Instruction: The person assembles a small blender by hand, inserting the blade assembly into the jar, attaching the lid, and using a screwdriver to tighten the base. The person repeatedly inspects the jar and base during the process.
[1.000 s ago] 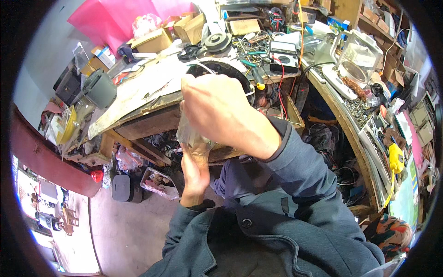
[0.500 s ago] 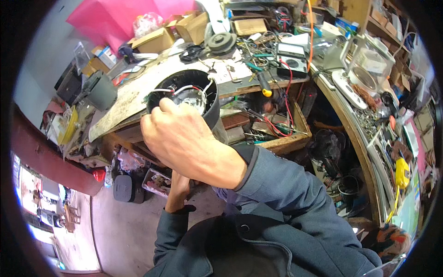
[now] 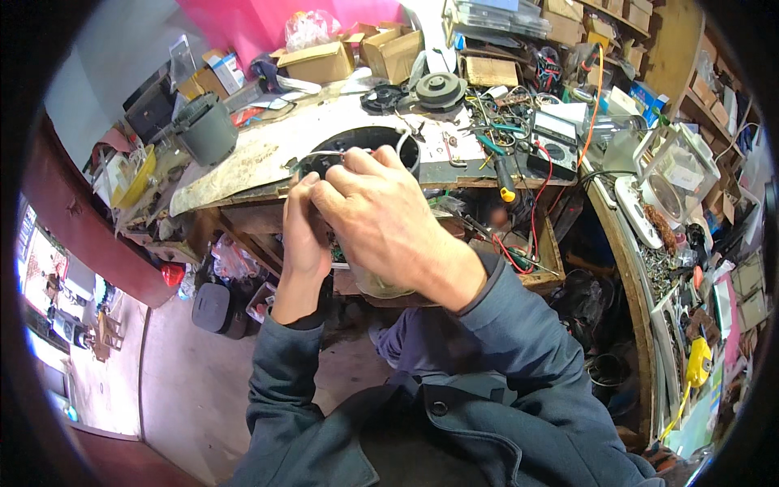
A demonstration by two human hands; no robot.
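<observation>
biggest first: wooden workbench (image 3: 454, 174) running across in front of the person, pale stained sheet (image 3: 260, 142) on top. second bench (image 3: 626, 268) curves down the right side, piled with parts. dark jacket (image 3: 519, 357) on the person, both forearms reaching up to the first bench. open drawer (image 3: 555, 250) under the bench front, right of the hands. cardboard boxes (image 3: 320, 63) at the back, flaps up.

black pot (image 3: 359, 140) is at the bench's front edge, mouth up. relative to the hands: just beyond them, near side covered by them. can't tell if it rests or is held. grey bucket (image 3: 209, 134) well apart, off to the left.

right hand (image 3: 377, 211): back up, fingers curled, knuckles overlapping the pot's near rim. left hand (image 3: 304, 231): just left, upright, fingertips up by the right's fingers. hands together; can't tell if either is clamped on anything, contact is hidden. something see-through (image 3: 377, 284) shows below the right hand, can't tell what.

grey wheel (image 3: 440, 89) behind the pot. meter (image 3: 554, 144) farther right, screwdriver (image 3: 504, 174) just beside it. yellow tape measure (image 3: 698, 363) on the second bench. thinnest: pale wire (image 3: 326, 153) at the pot's mouth, just above the fingers.
</observation>
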